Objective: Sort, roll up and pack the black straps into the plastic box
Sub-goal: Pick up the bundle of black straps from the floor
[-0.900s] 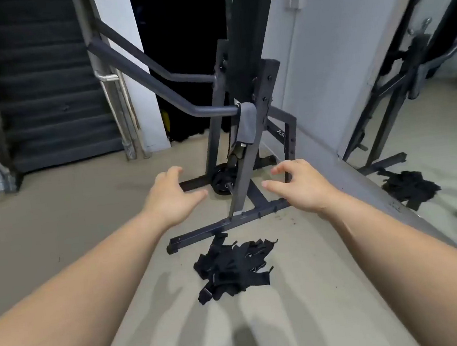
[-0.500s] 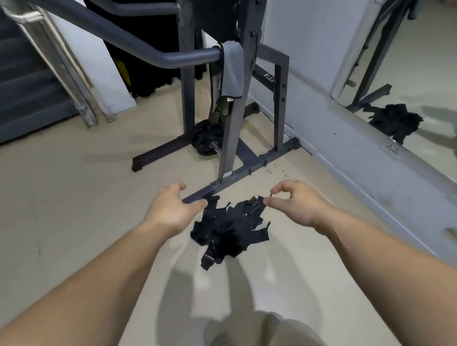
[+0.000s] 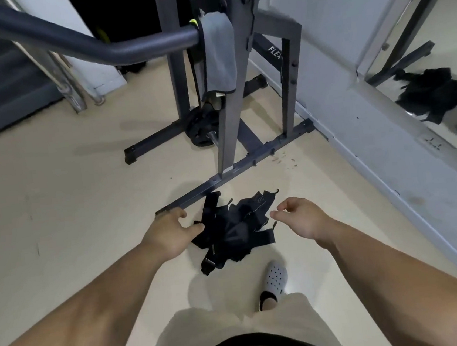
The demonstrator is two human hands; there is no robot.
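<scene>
While both grips are half-curled and hold nothing, the black straps (image 3: 236, 228) lie heaped on the floor (image 3: 57, 219) between them: the left grip (image 3: 169, 235) has its fingertips at the heap's left edge (contact unclear), and the right grip (image 3: 300, 219) is just off the right edge, apart. The heap is a loose tangle of flat black webbing with ends sticking out all round. Beige floor; the grey rack (image 3: 234, 132) base bar meets the heap's far side, a grey towel (image 3: 219, 55) is draped on the rack, and a wall mirror (image 3: 436, 66) at right reflects the heap.
</scene>
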